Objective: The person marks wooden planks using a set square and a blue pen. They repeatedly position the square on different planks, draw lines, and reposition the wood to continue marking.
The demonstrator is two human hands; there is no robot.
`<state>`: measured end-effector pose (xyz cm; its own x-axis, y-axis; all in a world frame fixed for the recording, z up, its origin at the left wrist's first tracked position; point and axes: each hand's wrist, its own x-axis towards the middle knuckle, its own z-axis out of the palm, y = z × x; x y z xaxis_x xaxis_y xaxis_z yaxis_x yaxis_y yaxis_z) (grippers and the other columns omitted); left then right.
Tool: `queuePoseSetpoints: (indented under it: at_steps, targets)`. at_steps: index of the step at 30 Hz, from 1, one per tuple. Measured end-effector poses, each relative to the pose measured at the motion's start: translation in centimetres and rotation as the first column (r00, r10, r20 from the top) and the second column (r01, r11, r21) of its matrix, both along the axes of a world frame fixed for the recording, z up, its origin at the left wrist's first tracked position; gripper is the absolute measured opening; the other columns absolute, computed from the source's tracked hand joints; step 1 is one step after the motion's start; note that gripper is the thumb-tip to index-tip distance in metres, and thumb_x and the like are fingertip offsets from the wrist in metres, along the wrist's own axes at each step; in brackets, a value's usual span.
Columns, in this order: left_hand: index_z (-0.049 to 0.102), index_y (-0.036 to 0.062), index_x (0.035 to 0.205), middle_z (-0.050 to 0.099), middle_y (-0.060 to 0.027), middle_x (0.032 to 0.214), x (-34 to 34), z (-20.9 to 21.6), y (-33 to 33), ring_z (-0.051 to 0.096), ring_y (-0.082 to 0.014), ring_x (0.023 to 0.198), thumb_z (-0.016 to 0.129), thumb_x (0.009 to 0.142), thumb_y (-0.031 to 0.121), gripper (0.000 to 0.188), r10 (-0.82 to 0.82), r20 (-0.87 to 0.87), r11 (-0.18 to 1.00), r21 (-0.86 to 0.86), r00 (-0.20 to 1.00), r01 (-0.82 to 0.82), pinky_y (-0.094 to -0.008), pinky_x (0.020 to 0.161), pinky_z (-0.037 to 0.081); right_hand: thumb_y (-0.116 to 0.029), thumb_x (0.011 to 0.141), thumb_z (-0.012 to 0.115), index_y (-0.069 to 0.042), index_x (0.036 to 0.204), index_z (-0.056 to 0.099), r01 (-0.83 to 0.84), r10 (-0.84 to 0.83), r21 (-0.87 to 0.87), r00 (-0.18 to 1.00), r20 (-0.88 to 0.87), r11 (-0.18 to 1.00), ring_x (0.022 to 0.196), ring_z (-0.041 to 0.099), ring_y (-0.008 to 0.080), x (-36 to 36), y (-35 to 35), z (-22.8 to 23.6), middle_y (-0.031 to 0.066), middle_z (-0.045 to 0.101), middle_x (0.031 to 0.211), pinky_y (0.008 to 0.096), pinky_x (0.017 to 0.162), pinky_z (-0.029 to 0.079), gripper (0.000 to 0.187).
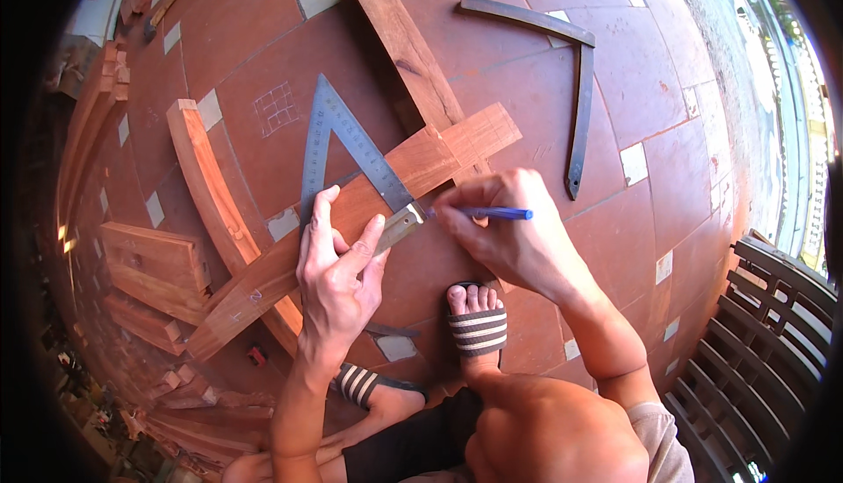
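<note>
A wooden board (426, 160) lies slantwise before me, its far right end crossing a longer beam (399, 44). On the board rests a metal triangular square (364, 149) with ruler marks and a thick stock along one edge. My left hand (338, 285) grips this square, thumb and fingers pressing it against the board. My right hand (518, 228) holds a blue pen (509, 213) in a writing grip, its tip close to the square's edge at the board's near side. Curled fingers partly hide the pen.
A dark metal L-shaped square (583, 105) lies on the tiled floor at right. Under the board's left part runs a curved wooden piece (215, 184). More cut wood (154, 259) is stacked at left. A slatted dark rack (764, 334) stands at lower right. My sandalled foot (477, 325) is nearby.
</note>
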<state>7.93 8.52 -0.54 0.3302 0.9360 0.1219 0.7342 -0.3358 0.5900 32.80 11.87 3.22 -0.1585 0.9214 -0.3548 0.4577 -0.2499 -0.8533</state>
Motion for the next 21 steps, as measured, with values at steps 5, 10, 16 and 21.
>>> queuePoseSetpoints:
  at_steps: [5,10,16,21]
  targets:
    - [0.08,0.01,0.134,0.052,-0.0269,0.16,0.1,0.4,0.1,0.045,-0.0169,0.066,0.088,0.076,-0.004,0.059,-0.006,-0.008,1.0,-0.011,1.0,0.006,-0.031,0.07,0.053,-0.018,0.097,0.077,0.003,0.104,0.083,0.097,-0.097,0.001,0.995,0.011,0.995,0.073,0.074,0.0181,1.3,-1.8,-0.5,0.0175,0.078,0.081,0.0356,0.071,0.06,0.023]
    - [0.081,0.0091,0.132,0.051,-0.0267,0.162,-0.2,0.1,0.0,0.047,-0.015,0.066,0.088,0.078,-0.002,0.055,-0.013,-0.009,1.0,-0.003,1.0,0.013,-0.0295,0.067,0.052,-0.019,0.096,0.078,0.003,0.104,0.082,0.132,-0.132,-0.031,0.991,0.008,0.991,0.075,0.073,0.0174,2.7,-2.0,0.2,0.0148,0.078,0.081,0.0337,0.074,0.06,0.023]
    - [0.081,0.0107,0.131,0.048,-0.0274,0.163,-1.2,0.1,-0.5,0.047,-0.0148,0.066,0.088,0.078,-0.001,0.054,0.022,-0.013,1.0,-0.002,1.0,-0.022,-0.0284,0.067,0.052,-0.017,0.098,0.077,0.005,0.107,0.081,0.193,-0.193,-0.003,0.981,0.022,0.981,0.08,0.074,0.0151,3.7,-1.5,0.4,0.0125,0.08,0.087,0.0327,0.076,0.06,0.024]
    - [0.082,0.0102,0.129,0.049,-0.0297,0.162,-0.4,0.7,-0.4,0.047,-0.0178,0.068,0.089,0.071,-0.002,0.059,0.042,-0.019,0.998,-0.038,0.999,-0.042,-0.0328,0.074,0.055,-0.017,0.098,0.076,0.005,0.106,0.081,0.263,-0.264,-0.027,0.964,-0.035,0.964,0.08,0.074,0.0145,3.5,-1.2,0.2,0.0118,0.079,0.086,0.0314,0.077,0.06,0.024]
